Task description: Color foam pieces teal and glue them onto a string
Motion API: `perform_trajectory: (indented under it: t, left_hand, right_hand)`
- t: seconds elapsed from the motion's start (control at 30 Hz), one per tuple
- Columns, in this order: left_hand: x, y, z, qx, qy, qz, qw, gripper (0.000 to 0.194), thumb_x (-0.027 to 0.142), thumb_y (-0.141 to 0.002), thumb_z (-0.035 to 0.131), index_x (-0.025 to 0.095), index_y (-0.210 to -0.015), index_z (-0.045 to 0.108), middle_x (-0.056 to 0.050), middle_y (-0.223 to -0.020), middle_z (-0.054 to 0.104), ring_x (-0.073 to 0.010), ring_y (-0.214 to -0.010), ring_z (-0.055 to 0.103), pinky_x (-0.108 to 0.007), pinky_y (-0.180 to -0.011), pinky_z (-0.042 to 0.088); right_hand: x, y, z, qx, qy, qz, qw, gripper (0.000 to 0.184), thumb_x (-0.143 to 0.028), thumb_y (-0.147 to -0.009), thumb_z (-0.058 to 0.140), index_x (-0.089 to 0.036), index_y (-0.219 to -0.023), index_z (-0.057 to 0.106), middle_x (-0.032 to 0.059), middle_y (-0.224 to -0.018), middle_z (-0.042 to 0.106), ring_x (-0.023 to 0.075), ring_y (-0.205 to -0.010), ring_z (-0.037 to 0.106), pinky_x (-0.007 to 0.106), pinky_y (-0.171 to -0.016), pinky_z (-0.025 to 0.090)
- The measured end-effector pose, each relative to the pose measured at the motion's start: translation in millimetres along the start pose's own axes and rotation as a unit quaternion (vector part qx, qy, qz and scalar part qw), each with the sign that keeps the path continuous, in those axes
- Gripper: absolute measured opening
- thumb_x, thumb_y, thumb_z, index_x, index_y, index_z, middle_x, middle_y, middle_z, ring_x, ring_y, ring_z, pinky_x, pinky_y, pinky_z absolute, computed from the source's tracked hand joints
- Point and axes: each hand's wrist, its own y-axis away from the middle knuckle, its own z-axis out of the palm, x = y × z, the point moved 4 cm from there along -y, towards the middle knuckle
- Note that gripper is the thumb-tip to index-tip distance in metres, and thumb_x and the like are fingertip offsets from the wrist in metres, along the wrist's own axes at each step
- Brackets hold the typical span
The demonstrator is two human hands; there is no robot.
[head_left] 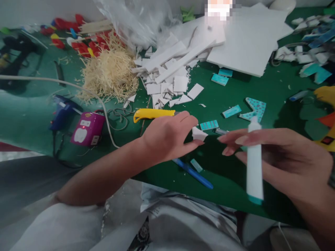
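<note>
A green tabletop (232, 92) bears a heap of thin straw-coloured sticks (112, 71), flat white board offcuts (180, 84), small turquoise rectangular pieces (231, 111), a yellow plastic-handled cutter (151, 113), a slim blue pen-shaped tool (196, 174) and a magenta boxy power socket (89, 129)

Here we are on a single head view, looking out from the wearer's brow, facing forward and pitched well down over a wide, flat, green tabletop (243, 90). It's close in: the bare left grip (174, 130) sits near mid-frame, while the bare right grip (300, 160) looms larger, nearer the lens. Along the bottom, the wearer's white cloth clothing (183, 223) is caught from above. Up top, the view reaches across to flat white boards (251, 38); sideways it sweeps wide, from a magenta box-shaped socket unit (89, 129) to a yellow shape (326, 96) cut by the right edge.
</note>
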Motion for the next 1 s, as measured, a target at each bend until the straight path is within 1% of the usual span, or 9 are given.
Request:
perform_trajectory:
  t: [0.07, 0.1, 0.17, 0.27, 0.33, 0.47, 0.77, 0.9, 1.0]
  left_hand:
    - [-5, -3, 2.9, -0.061, -0.018, -0.05, 0.997, 0.042, 0.054, -0.093, 0.072, 0.018, -0.113, 0.068, -0.003, -0.097, 0.073, -0.0218, -0.087, 0.074, -0.029, -0.058, 0.04]
    - [-5, -4, 4.2, -0.09, -0.026, -0.063, 0.994, 0.046, 0.057, -0.091, 0.074, 0.018, -0.115, 0.068, -0.004, -0.101, 0.074, -0.0233, -0.089, 0.075, -0.03, -0.058, 0.04]
    - [-3, -6, 6.1, -0.141, -0.047, -0.07, 0.986, 0.051, 0.059, -0.089, 0.075, 0.018, -0.118, 0.069, -0.006, -0.11, 0.075, -0.0256, -0.09, 0.075, -0.031, -0.057, 0.037]
    - [1, -7, 7.3, -0.178, -0.068, -0.064, 0.98, 0.05, 0.059, -0.091, 0.073, 0.018, -0.12, 0.069, -0.009, -0.116, 0.074, -0.0266, -0.088, 0.075, -0.032, -0.054, 0.032]
    - [1, -7, 7.2, -0.174, -0.069, -0.059, 0.981, 0.047, 0.056, -0.092, 0.073, 0.018, -0.118, 0.069, -0.009, -0.114, 0.073, -0.0255, -0.088, 0.074, -0.032, -0.054, 0.032]
    - [0, -6, 7.8, -0.156, -0.059, -0.048, 0.985, 0.041, 0.052, -0.093, 0.072, 0.017, -0.113, 0.07, -0.007, -0.104, 0.072, -0.022, -0.083, 0.072, -0.031, -0.054, 0.03]
    - [0, -7, 10.7, -0.153, -0.046, -0.034, 0.987, 0.038, 0.05, -0.095, 0.069, 0.019, -0.116, 0.072, -0.006, -0.103, 0.071, -0.021, -0.08, 0.069, -0.03, -0.054, 0.03]
    - [-7, -5, 12.0, -0.078, 0.056, -0.022, 0.995, 0.035, 0.048, -0.098, 0.065, 0.016, -0.105, 0.076, -0.004, -0.089, 0.071, -0.0179, -0.074, 0.066, -0.028, -0.058, 0.037]
    - [-15, -4, 10.5, -0.012, 0.18, -0.009, 0.984, 0.029, 0.039, -0.1, 0.062, 0.014, -0.098, 0.076, -0.001, -0.075, 0.067, -0.0115, -0.063, 0.057, -0.025, -0.063, 0.042]
  right_hand:
    - [2, -2, 5, 0.002, -0.058, 0.032, 0.998, 0.019, -0.038, -0.097, 0.067, -0.036, -0.115, 0.066, 0.0012, -0.097, 0.079, 0.0159, -0.074, 0.075, 0.029, -0.066, 0.063]
    - [4, -2, 7, -0.002, -0.086, 0.055, 0.995, 0.019, -0.047, -0.097, 0.065, -0.033, -0.11, 0.066, 0.0018, -0.091, 0.077, 0.0159, -0.069, 0.073, 0.029, -0.063, 0.062]
    - [7, -3, 12, -0.024, -0.128, 0.095, 0.987, 0.036, -0.06, -0.099, 0.055, -0.029, -0.106, 0.069, 0.003, -0.081, 0.072, 0.016, -0.064, 0.068, 0.028, -0.056, 0.058]
    - [13, -5, 16, -0.056, -0.109, 0.118, 0.985, 0.045, -0.058, -0.104, 0.046, -0.028, -0.115, 0.077, 0.0029, -0.076, 0.07, 0.0135, -0.062, 0.064, 0.024, -0.053, 0.054]
    - [17, -6, 18, -0.041, -0.083, 0.13, 0.987, 0.039, -0.054, -0.103, 0.051, -0.027, -0.115, 0.078, 0.002, -0.077, 0.071, 0.011, -0.06, 0.063, 0.022, -0.053, 0.054]
    - [27, -8, 19, 0.033, -0.083, 0.159, 0.983, 0.036, -0.056, -0.097, 0.062, -0.022, -0.096, 0.075, 0.0023, -0.075, 0.072, 0.0117, -0.057, 0.065, 0.023, -0.053, 0.056]
    - [35, -6, 13, 0.065, 0.024, 0.17, 0.983, 0.031, -0.054, -0.089, 0.074, -0.023, -0.092, 0.076, 0.0023, -0.073, 0.073, 0.0122, -0.054, 0.066, 0.022, -0.048, 0.055]
    - [35, -10, 11, 0.078, 0.02, 0.174, 0.981, 0.024, -0.049, -0.088, 0.076, -0.024, -0.09, 0.078, 0.0009, -0.073, 0.074, 0.0119, -0.054, 0.067, 0.021, -0.051, 0.057]
    - [35, -10, 11, 0.078, 0.011, 0.18, 0.981, 0.023, -0.047, -0.089, 0.076, -0.024, -0.09, 0.079, 0.0013, -0.073, 0.074, 0.0117, -0.055, 0.067, 0.02, -0.051, 0.058]
